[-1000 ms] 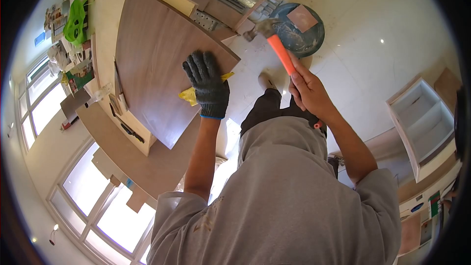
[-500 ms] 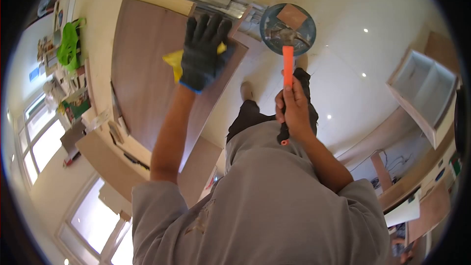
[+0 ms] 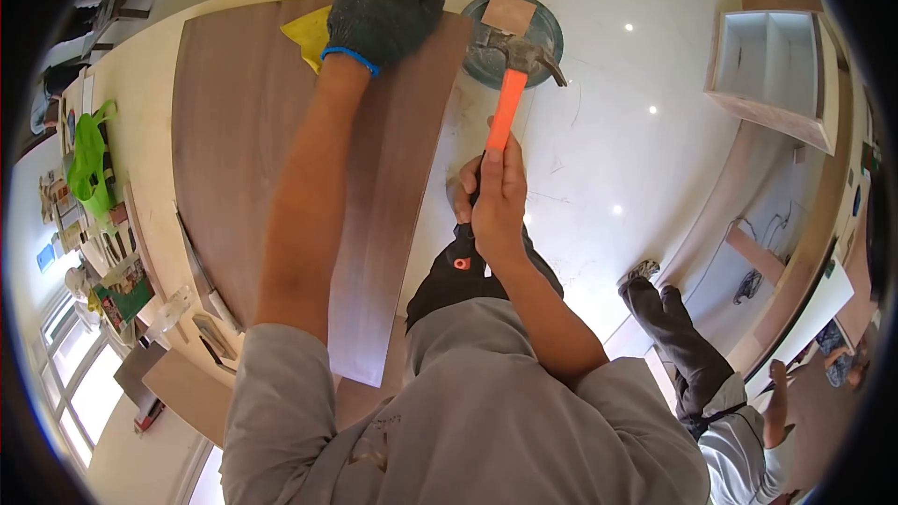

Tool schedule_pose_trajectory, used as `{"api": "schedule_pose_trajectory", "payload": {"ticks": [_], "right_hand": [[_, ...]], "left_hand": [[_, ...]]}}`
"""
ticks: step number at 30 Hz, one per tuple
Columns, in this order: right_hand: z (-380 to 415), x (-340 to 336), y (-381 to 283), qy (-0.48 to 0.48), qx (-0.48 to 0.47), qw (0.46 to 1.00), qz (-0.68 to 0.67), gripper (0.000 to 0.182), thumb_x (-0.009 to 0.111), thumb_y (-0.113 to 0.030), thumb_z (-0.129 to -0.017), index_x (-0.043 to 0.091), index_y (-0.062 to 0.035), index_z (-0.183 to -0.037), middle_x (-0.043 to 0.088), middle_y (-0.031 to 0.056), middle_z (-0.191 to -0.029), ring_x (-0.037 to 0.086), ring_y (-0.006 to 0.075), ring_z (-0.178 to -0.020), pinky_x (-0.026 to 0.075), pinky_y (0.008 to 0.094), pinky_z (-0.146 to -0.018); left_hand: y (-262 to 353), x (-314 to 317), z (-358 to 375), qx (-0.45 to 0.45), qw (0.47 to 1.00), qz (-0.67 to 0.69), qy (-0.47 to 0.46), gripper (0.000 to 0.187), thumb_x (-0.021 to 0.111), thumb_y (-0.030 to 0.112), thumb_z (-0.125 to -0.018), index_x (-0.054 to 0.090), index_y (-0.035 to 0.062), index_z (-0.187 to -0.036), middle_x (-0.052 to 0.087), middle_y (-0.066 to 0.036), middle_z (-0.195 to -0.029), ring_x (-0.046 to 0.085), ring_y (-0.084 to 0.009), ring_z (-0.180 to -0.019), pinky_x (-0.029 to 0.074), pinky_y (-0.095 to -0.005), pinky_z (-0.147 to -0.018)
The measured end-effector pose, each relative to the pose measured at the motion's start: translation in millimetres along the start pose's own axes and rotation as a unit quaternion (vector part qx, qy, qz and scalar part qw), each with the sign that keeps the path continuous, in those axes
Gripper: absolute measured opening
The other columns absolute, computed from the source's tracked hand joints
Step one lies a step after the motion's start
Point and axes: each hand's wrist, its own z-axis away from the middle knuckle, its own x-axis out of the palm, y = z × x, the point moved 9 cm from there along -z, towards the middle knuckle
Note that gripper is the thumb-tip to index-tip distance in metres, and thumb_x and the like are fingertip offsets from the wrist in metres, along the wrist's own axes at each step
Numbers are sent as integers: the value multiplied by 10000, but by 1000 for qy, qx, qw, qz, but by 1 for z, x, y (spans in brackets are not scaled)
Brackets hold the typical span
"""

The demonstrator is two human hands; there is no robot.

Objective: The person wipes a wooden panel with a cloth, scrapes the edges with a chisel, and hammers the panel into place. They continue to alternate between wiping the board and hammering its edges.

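My left hand (image 3: 385, 21), in a dark glove with a blue cuff, is closed round a yellow cloth (image 3: 307, 39) at the far end of a brown wooden panel (image 3: 271, 122). Bare and wrapped round the handle, my right hand (image 3: 501, 189) holds a hammer (image 3: 507, 108) with an orange and black handle. The hammer's metal head points away from me and overlaps a round dark lid or basin (image 3: 543, 28) in view. A small square wood piece (image 3: 509, 13) lies on that round object.
Another person (image 3: 687, 355) is at the lower right. A white-lined open box (image 3: 772, 65) stands at the right. Along the left are a green bag (image 3: 91, 164), a long saw-like tool (image 3: 210, 276) and a brown board (image 3: 190, 393).
My left hand has gone from spread fingers to closed on the cloth. The view has shifted, the hammer's head now shows clearly, and another person has come into view at the right.
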Motion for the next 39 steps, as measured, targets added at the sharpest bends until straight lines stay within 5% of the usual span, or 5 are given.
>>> {"api": "schedule_pose_trajectory", "payload": {"ticks": [5,11,14,20,39], "right_hand": [[-7,-1,1,56,-21,997,-56,412,337,-301,-1107,349,-85,-1458,452,17,-695,422,78,-413,367,228,-382],[-25,3,-8,17,-37,999,-35,432,341,-303,-1106,349,-103,-1489,460,16,-691,424,78,-411,362,227,-377],[-26,-5,-11,30,-40,998,-30,424,350,-304,-1105,371,-105,-1479,460,16,-701,412,79,-417,370,233,-392],[-17,0,-6,37,-31,998,-30,425,342,-284,-1107,357,-96,-1488,463,16,-681,417,80,-410,354,229,-378],[10,17,17,47,-54,997,-28,439,303,-299,-1111,337,-103,-1503,458,22,-688,404,85,-402,355,234,-379]], "left_hand": [[-5,18,1,64,993,-95,-24,237,580,245,-934,682,176,-1137,700,-104,-834,691,-320,-710,545,-467,-604],[-7,2,-5,27,999,-8,18,512,475,447,-966,743,40,-808,716,-206,-791,699,-378,-729,556,-491,-738],[0,14,0,96,987,-114,-58,309,596,256,-927,635,179,-1224,697,-128,-930,700,-322,-813,550,-481,-637],[-3,18,0,92,988,-114,-49,346,580,278,-939,600,180,-1271,695,-133,-963,698,-324,-836,561,-487,-661],[-16,-19,-3,-118,992,9,-49,531,456,451,-955,735,25,-807,718,-231,-838,709,-390,-822,533,-500,-835]]}}
